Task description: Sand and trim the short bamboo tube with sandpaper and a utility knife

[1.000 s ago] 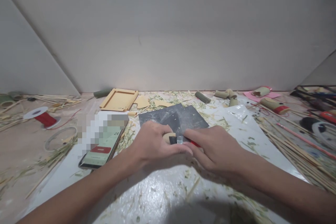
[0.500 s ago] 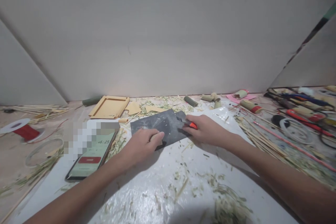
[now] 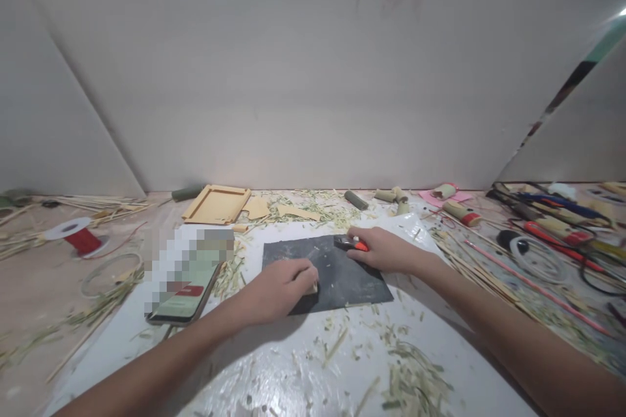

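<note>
A dark grey sheet [image 3: 337,287] with pale dust on it lies flat on the white plastic-covered surface in front of me. My left hand [image 3: 288,283] is closed over its left part. A small pale block-like piece [image 3: 312,288], possibly bamboo, shows under the fingers, mostly hidden by them. At the sheet's upper right, my right hand [image 3: 379,249] grips a black-and-orange tool [image 3: 349,244] that looks like a utility knife. Its front end points left over the sheet, and whether a blade is out cannot be made out.
Left of the sheet lies a phone [image 3: 188,293], with a yellow wooden frame [image 3: 216,204] behind it and a red spool [image 3: 83,240] further left. Bamboo tubes [image 3: 356,200], sticks [image 3: 482,273] and cables [image 3: 562,234] lie behind and right. Green shavings [image 3: 415,378] litter the front.
The dark sheet has gone from slanted and overlapping to flat and squarer to me. Both hands stay on it, the knife still in my right. My view has tilted up slightly.
</note>
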The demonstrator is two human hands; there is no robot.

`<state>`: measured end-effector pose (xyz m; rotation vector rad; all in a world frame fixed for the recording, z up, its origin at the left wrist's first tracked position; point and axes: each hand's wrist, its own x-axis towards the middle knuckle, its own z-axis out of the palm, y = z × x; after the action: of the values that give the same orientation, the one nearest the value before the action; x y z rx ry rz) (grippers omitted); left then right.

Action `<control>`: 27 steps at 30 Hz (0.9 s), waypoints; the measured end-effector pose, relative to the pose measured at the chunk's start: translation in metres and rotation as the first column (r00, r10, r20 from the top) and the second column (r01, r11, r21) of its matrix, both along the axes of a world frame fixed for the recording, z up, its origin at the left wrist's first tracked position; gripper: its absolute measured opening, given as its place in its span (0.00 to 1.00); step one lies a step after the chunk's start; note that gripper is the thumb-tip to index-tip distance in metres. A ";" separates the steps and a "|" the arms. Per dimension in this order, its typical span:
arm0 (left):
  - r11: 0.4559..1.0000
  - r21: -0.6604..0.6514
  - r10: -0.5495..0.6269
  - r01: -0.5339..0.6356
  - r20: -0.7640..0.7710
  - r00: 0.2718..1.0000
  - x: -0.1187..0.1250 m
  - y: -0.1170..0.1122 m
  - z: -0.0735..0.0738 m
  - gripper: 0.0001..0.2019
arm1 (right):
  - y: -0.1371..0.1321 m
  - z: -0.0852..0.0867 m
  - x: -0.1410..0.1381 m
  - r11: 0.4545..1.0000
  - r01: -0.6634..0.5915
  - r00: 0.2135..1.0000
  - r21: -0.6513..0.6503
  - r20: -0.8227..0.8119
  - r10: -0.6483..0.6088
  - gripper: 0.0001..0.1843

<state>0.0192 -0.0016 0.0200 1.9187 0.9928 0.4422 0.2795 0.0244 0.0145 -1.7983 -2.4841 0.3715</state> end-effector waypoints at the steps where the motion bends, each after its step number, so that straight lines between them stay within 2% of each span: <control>1: 0.999 -0.039 0.024 -0.023 0.024 0.999 0.000 0.002 -0.001 0.18 | 0.000 0.000 0.000 1.000 0.002 1.000 0.003 0.005 -0.002 0.12; 5: 0.982 -0.176 0.087 -0.073 0.072 0.994 0.000 0.009 -0.010 0.22 | 0.000 -0.001 -0.001 1.000 0.009 1.000 0.007 0.010 -0.009 0.11; 10: 0.955 -0.282 0.135 -0.089 0.150 0.979 0.004 0.013 -0.020 0.19 | 0.001 -0.008 -0.004 0.999 0.045 0.998 0.015 0.035 -0.045 0.11; 27: 0.978 -0.195 0.095 -0.073 0.104 0.990 0.005 0.010 -0.020 0.20 | -0.006 -0.012 -0.012 0.995 0.084 0.989 0.051 0.114 -0.090 0.12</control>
<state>0.0246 0.0085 -0.0002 1.6666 1.0074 0.4811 0.2671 0.0182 0.0027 -1.9555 -2.4544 0.2083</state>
